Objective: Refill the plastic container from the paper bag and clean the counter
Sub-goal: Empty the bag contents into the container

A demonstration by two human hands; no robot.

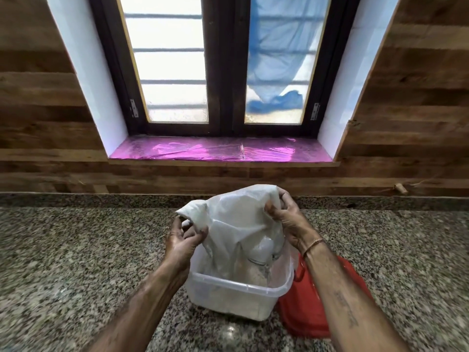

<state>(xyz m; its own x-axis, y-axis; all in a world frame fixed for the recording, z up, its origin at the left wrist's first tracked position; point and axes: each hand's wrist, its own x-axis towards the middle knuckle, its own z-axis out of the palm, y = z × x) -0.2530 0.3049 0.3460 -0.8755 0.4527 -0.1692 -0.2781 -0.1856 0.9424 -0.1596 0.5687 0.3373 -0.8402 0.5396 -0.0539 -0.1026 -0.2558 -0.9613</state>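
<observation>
A clear plastic container [236, 298] stands on the speckled granite counter [76, 250], with pale powder inside. Above it I hold a whitish, translucent bag [241, 217] upside down, its mouth hanging down into the container. My left hand [181, 241] pinches the bag's lower left corner. My right hand [285, 219] grips its upper right corner. White powder shows through the bag near the container's rim.
A red lid [304, 308] lies on the counter right of the container, partly under my right forearm. Behind the counter runs a wooden wall and a window sill covered in pink foil [220, 149]. A small cork-like piece [401, 189] rests at the back right.
</observation>
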